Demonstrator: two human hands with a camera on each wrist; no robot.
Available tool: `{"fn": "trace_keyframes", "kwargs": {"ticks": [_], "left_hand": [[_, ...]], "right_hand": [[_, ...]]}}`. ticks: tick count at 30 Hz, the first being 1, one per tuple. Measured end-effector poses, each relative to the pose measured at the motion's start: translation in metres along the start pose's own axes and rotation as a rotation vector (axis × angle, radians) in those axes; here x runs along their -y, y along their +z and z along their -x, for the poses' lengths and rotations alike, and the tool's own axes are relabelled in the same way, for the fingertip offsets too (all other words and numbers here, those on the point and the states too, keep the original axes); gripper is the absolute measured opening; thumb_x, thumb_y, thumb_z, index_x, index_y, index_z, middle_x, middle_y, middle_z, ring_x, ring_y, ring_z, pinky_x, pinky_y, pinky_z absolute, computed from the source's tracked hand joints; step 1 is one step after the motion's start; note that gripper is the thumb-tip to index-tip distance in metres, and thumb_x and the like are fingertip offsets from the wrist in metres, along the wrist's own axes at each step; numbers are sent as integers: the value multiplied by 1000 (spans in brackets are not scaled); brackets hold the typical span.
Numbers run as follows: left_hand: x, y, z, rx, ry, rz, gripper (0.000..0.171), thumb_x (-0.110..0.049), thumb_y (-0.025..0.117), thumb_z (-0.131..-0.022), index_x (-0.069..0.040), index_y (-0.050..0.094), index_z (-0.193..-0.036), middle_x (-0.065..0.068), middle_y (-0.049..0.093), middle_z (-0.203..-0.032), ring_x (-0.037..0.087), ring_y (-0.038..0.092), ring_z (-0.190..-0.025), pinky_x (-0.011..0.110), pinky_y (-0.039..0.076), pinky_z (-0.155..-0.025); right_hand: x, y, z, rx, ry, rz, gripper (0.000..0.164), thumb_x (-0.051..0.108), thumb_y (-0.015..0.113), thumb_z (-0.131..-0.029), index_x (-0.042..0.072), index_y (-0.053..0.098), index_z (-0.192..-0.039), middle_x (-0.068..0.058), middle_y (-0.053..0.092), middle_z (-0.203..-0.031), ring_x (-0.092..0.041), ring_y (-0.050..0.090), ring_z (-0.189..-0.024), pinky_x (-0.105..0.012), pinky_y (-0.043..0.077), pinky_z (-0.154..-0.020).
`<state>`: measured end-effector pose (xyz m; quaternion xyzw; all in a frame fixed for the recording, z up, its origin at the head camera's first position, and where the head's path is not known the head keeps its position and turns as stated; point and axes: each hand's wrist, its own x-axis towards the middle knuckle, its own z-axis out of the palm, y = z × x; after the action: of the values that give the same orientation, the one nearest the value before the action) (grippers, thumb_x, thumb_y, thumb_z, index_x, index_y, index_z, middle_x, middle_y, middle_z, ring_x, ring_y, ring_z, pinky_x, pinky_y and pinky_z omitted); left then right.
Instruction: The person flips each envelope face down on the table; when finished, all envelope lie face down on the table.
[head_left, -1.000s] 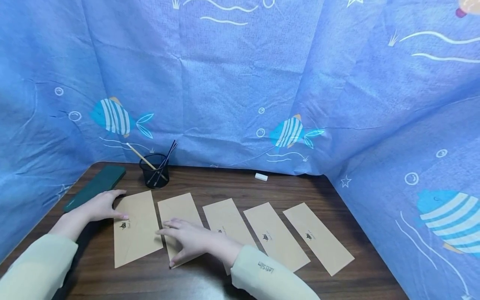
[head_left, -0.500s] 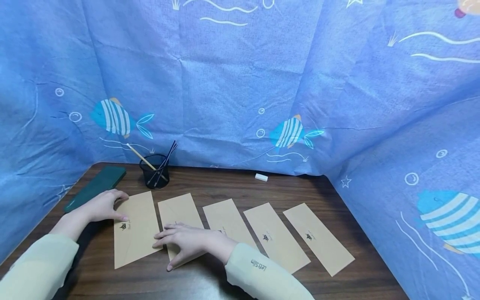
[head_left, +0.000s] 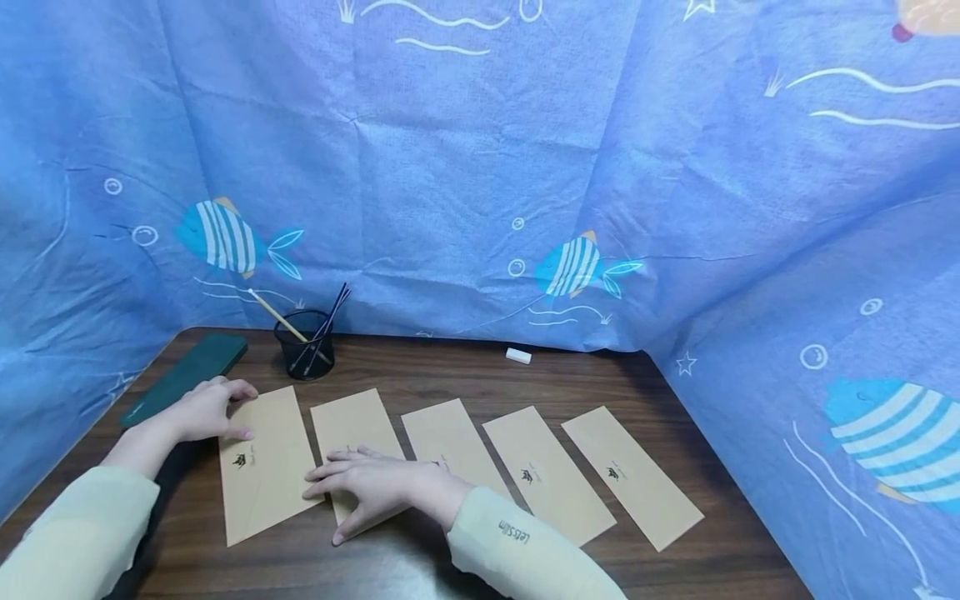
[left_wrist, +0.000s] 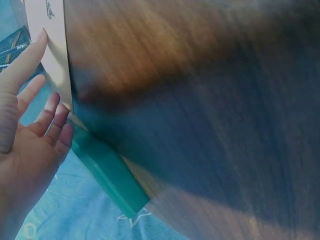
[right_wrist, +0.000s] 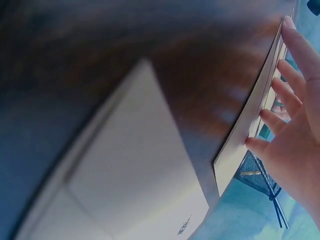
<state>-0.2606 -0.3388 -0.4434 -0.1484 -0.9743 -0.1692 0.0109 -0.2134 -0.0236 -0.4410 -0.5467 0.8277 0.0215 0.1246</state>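
Observation:
Several brown paper envelopes lie in a slanted row on the table. At the left end is the leftmost envelope (head_left: 273,467), with a small dark printed mark on it. My left hand (head_left: 201,411) rests at its upper left edge, fingers spread and lightly bent, thumb over the paper. My right hand (head_left: 375,486) lies across the second envelope (head_left: 360,421), hiding much of it. Its fingertips reach the right edge of the leftmost envelope, and its fingers (right_wrist: 287,95) look spread in the right wrist view. The third envelope (head_left: 453,442) is partly behind the right forearm.
Behind the left hand is a long dark green case (head_left: 187,375). A black mesh pen cup (head_left: 307,354) with slim sticks stands near the back. A white eraser-like block (head_left: 518,356) lies at the rear. Two more envelopes, the fourth (head_left: 543,471) and fifth (head_left: 630,475), lie to the right.
The right hand has shifted slightly left to the leftmost envelope's edge. That envelope has turned a little, its lower end nearer. The head view has shifted slightly.

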Motion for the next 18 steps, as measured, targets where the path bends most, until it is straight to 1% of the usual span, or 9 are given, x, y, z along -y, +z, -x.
{"fn": "trace_keyframes", "kwargs": {"ticks": [2,4,6,7,10,13,16,18], "left_hand": [[-1,-1,0,-1,-18,-7,67,-43,84,-62,-1,61,-109,22,60,-103,41,50,-96,56,39,-77],[-1,-2,0,-3,-25,-9,66,-43,83,-63,-2,61,-110,23,61,-104,41,49,-96,57,38,-76],[0,-3,0,-9,-25,-5,65,-44,83,-64,-3,62,-110,21,62,-104,40,50,-96,56,38,-75],[0,-4,0,-10,-13,3,64,-43,83,-64,-3,61,-110,21,62,-103,40,51,-95,56,39,-74],[2,-8,0,-3,24,55,60,-36,83,-66,-3,60,-110,21,60,-102,40,52,-95,56,42,-77],[3,-14,0,27,49,128,51,-23,81,-70,-1,59,-110,21,56,-104,40,53,-98,57,44,-82],[2,-21,-1,60,34,177,38,-13,77,-74,-4,63,-107,21,54,-109,44,53,-102,57,45,-85],[0,-28,-2,86,30,199,29,-9,74,-75,-5,65,-102,20,56,-109,45,52,-103,56,46,-83]], "right_hand": [[0,1,0,2,3,-6,72,62,63,-78,41,37,-142,25,22,-151,-7,8,-144,-41,16,-115],[0,1,0,6,4,-13,72,62,63,-79,41,37,-142,25,21,-151,-7,8,-144,-41,16,-115],[0,2,1,10,4,-22,71,61,64,-79,41,37,-142,25,21,-151,-7,8,-144,-42,15,-115],[0,2,1,10,3,-28,71,61,64,-79,41,37,-142,25,21,-151,-7,8,-144,-42,15,-115],[2,1,1,7,4,-40,69,60,64,-80,40,38,-141,25,22,-151,-7,8,-144,-43,16,-115],[3,1,0,-2,10,-43,68,58,64,-81,40,39,-141,24,23,-151,-7,8,-143,-44,17,-114],[3,2,-2,-15,16,-34,66,56,64,-82,39,40,-140,23,26,-150,-7,10,-143,-43,18,-114],[4,2,-2,-34,13,-20,65,55,64,-82,37,41,-140,20,29,-149,-7,14,-143,-42,20,-113]]}}
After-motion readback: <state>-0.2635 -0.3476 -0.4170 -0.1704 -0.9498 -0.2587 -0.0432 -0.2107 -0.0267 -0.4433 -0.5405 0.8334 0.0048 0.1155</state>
